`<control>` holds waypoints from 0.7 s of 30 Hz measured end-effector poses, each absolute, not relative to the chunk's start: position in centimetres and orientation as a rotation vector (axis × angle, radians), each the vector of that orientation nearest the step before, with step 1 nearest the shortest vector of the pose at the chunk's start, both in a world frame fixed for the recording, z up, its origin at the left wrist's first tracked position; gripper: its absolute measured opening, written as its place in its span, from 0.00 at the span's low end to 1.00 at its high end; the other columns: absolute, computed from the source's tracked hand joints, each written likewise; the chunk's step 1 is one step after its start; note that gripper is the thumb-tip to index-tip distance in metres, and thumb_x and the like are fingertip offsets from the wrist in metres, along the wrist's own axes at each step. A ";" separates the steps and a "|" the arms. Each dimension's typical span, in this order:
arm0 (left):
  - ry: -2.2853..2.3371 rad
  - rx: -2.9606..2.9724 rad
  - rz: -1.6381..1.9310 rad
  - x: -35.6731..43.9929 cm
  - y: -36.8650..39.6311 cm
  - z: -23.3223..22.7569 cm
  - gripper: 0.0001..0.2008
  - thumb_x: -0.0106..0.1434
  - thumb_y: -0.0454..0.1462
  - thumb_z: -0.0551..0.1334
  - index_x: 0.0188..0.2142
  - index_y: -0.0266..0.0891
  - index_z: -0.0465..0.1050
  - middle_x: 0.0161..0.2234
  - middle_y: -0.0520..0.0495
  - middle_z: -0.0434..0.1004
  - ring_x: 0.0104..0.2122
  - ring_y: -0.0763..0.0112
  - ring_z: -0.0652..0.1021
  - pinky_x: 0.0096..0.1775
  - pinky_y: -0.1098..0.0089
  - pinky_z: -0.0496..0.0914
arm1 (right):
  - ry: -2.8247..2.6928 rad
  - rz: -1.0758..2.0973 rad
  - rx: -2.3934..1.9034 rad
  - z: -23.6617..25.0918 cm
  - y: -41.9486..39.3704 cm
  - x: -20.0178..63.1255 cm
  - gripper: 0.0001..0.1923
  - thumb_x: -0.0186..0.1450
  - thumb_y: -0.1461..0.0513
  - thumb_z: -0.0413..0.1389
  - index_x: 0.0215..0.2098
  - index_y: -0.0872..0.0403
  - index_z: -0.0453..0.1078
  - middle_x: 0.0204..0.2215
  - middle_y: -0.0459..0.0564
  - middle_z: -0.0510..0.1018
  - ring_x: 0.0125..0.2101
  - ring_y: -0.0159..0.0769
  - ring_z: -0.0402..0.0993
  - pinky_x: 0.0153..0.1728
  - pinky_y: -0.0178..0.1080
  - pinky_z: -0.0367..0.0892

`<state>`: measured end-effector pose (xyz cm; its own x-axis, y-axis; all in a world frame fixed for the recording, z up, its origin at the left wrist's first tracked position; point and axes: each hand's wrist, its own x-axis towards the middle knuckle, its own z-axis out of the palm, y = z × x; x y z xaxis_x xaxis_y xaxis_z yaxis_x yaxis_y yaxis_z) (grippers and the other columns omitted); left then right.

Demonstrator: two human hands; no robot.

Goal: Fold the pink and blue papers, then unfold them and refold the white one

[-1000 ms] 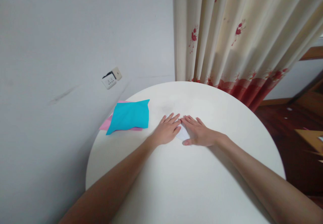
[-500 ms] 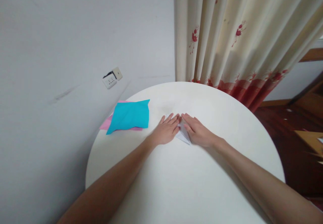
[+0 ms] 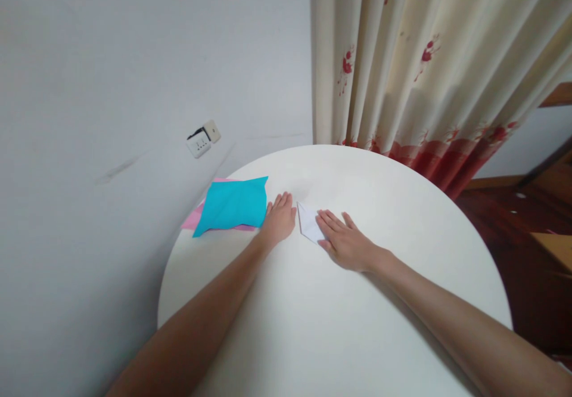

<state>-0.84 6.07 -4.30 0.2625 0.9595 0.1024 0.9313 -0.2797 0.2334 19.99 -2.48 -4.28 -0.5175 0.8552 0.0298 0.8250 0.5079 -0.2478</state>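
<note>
A small folded sheet of white paper [image 3: 309,223] lies on the round white table [image 3: 286,313], its left point and edges showing. My right hand [image 3: 346,241] rests flat over its right part, fingers stretched out, hiding that side. Just left of the paper, my left hand [image 3: 280,218] lies flat on the tabletop with its fingers extended and nothing in it. Its fingertips are close to the right edge of a blue sheet [image 3: 232,205].
Beneath the blue sheet are pink sheets [image 3: 192,219], near the table's left edge. A wall socket [image 3: 198,144] sits on the white wall at left. Behind the table hangs a cream and red curtain [image 3: 384,87].
My left hand has moved left off the white paper, towards the blue sheet. My right hand has shifted slightly down and now lies across the paper's right part.
</note>
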 end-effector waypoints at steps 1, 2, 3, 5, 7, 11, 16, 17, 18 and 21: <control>1.781 2.414 0.429 -0.6 5.9 -4.1 0.27 0.71 0.36 0.42 0.67 0.31 0.51 0.69 0.35 0.50 0.69 0.55 0.52 0.65 0.49 0.50 | -2.591 0.300 -1.466 -4.3 -2.5 19.9 0.32 0.74 0.53 0.36 0.71 0.60 0.43 0.71 0.58 0.43 0.70 0.46 0.37 0.66 0.60 0.37; 1.710 2.466 0.512 -0.3 5.6 -3.9 0.26 0.71 0.35 0.42 0.67 0.32 0.51 0.69 0.36 0.50 0.69 0.58 0.52 0.65 0.52 0.50 | -2.582 0.294 -1.483 -4.4 -2.5 19.7 0.33 0.74 0.52 0.36 0.71 0.60 0.43 0.71 0.58 0.42 0.70 0.47 0.37 0.66 0.61 0.36; 1.594 2.545 0.574 0.1 5.2 -3.7 0.26 0.71 0.34 0.41 0.68 0.33 0.51 0.69 0.38 0.51 0.69 0.61 0.51 0.66 0.54 0.49 | -2.569 0.286 -1.506 -4.5 -2.5 19.6 0.33 0.74 0.52 0.35 0.71 0.61 0.43 0.71 0.58 0.42 0.70 0.47 0.37 0.66 0.62 0.36; 1.328 2.693 0.546 0.9 4.1 -3.7 0.26 0.72 0.35 0.40 0.68 0.36 0.51 0.69 0.43 0.51 0.69 0.66 0.50 0.67 0.57 0.48 | -2.527 0.268 -1.572 -4.7 -2.6 19.3 0.34 0.74 0.52 0.35 0.71 0.62 0.42 0.71 0.59 0.42 0.70 0.48 0.36 0.65 0.63 0.35; 1.229 2.727 0.400 1.6 3.2 -4.1 0.26 0.73 0.38 0.40 0.68 0.38 0.49 0.70 0.43 0.50 0.69 0.64 0.50 0.66 0.55 0.48 | -2.463 0.246 -1.655 -4.8 -2.6 19.1 0.35 0.73 0.52 0.35 0.71 0.64 0.41 0.70 0.60 0.41 0.70 0.49 0.36 0.65 0.64 0.34; 1.175 2.736 0.196 2.0 2.4 -5.0 0.28 0.73 0.42 0.41 0.69 0.36 0.46 0.70 0.42 0.45 0.70 0.62 0.48 0.66 0.52 0.46 | -2.406 0.275 -1.710 -4.7 -2.6 19.1 0.36 0.73 0.50 0.36 0.71 0.63 0.40 0.70 0.60 0.42 0.70 0.49 0.35 0.65 0.63 0.35; 1.152 2.723 0.180 1.4 3.2 -5.1 0.28 0.73 0.44 0.37 0.69 0.37 0.47 0.71 0.44 0.45 0.70 0.66 0.48 0.67 0.55 0.45 | -2.462 0.320 -1.624 -4.6 -2.7 19.6 0.38 0.72 0.46 0.32 0.72 0.61 0.38 0.70 0.59 0.41 0.70 0.49 0.36 0.65 0.63 0.36; 1.163 2.710 0.180 1.2 3.5 -5.0 0.28 0.73 0.44 0.36 0.69 0.38 0.47 0.71 0.45 0.45 0.70 0.66 0.48 0.67 0.56 0.45 | -2.491 0.310 -1.599 -4.5 -2.7 19.6 0.39 0.72 0.45 0.32 0.72 0.60 0.38 0.70 0.60 0.41 0.70 0.49 0.35 0.65 0.63 0.36; 1.188 2.696 0.181 1.1 3.9 -5.0 0.28 0.74 0.44 0.36 0.69 0.38 0.48 0.70 0.45 0.46 0.70 0.67 0.48 0.67 0.56 0.45 | -2.519 0.297 -1.577 -4.5 -2.7 19.7 0.39 0.72 0.44 0.32 0.72 0.61 0.38 0.70 0.61 0.40 0.70 0.50 0.35 0.65 0.64 0.35; 1.331 2.654 0.193 0.5 4.9 -4.9 0.28 0.73 0.44 0.36 0.69 0.38 0.50 0.70 0.46 0.47 0.69 0.63 0.50 0.66 0.54 0.47 | -2.582 0.297 -1.544 -4.4 -2.8 19.9 0.40 0.72 0.44 0.32 0.72 0.61 0.39 0.70 0.62 0.39 0.70 0.51 0.34 0.65 0.64 0.35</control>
